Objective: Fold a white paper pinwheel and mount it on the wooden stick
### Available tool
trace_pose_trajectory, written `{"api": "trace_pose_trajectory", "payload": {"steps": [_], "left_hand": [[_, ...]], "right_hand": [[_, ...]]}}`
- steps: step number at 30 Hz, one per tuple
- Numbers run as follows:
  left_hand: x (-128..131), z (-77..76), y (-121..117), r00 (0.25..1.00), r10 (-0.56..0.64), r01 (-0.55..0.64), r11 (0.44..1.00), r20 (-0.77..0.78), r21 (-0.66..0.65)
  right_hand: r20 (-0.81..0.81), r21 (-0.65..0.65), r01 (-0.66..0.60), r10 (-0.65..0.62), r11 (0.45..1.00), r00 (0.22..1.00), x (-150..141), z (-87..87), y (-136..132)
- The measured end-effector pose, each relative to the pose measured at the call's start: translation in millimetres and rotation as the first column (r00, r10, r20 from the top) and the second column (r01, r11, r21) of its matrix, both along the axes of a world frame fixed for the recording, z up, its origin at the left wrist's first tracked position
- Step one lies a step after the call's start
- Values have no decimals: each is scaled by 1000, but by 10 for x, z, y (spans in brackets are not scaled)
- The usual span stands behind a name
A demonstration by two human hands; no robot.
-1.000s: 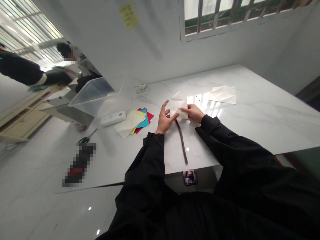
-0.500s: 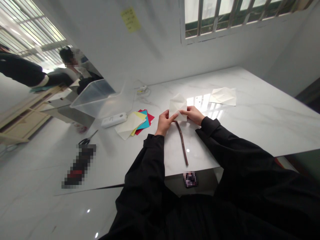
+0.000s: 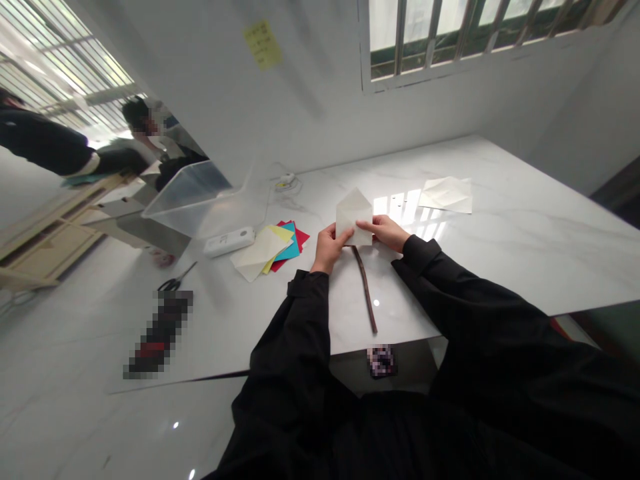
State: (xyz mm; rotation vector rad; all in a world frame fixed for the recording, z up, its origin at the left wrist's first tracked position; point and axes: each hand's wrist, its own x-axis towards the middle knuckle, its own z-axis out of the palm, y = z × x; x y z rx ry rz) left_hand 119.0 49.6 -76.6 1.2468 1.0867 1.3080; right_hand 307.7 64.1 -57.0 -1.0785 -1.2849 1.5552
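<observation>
Between my two hands is a folded sheet of cream paper [image 3: 354, 212], with a pointed top and a flat lower edge. My left hand [image 3: 329, 248] pinches its lower left side, thumb on the front face. My right hand [image 3: 389, 233] grips the right edge, its thumb also laid across the front. Below the paper a thin brown stick [image 3: 366, 290] lies on the white marble-patterned table [image 3: 520, 247]; the paper and hands hide its upper end. Another creased cream sheet [image 3: 447, 194] rests to the right, beyond my right hand.
Left of my hands lie coloured paper sheets [image 3: 287, 247], a white power strip [image 3: 229, 242] and black scissors [image 3: 173, 283]. A clear plastic bin [image 3: 193, 193] stands behind them. A blurred dark object [image 3: 160, 337] is near the front left edge. Two people sit at the far left.
The folded paper has tipped so its front face shows flatter, with a clearer pointed outline. My right thumb has drawn slightly apart from the left one. The stick has stayed put.
</observation>
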Motion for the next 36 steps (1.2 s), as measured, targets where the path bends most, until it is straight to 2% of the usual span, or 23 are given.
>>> {"api": "trace_pose_trajectory", "payload": {"steps": [6, 14, 23, 36], "left_hand": [[-10, -16, 13, 1000, 21, -21, 1000, -16, 13], [-15, -21, 5, 999, 34, -33, 999, -22, 26], [-1, 11, -12, 997, 60, -59, 998, -42, 30], [11, 29, -25, 990, 106, -107, 994, -93, -1]], "right_hand": [[-77, -59, 57, -61, 997, 995, -17, 10, 34], [-32, 74, 41, -39, 996, 999, -2, -162, 112], [-11, 167, 52, -51, 985, 999, 10, -133, 79], [40, 200, 74, -84, 977, 996, -15, -124, 72]]}}
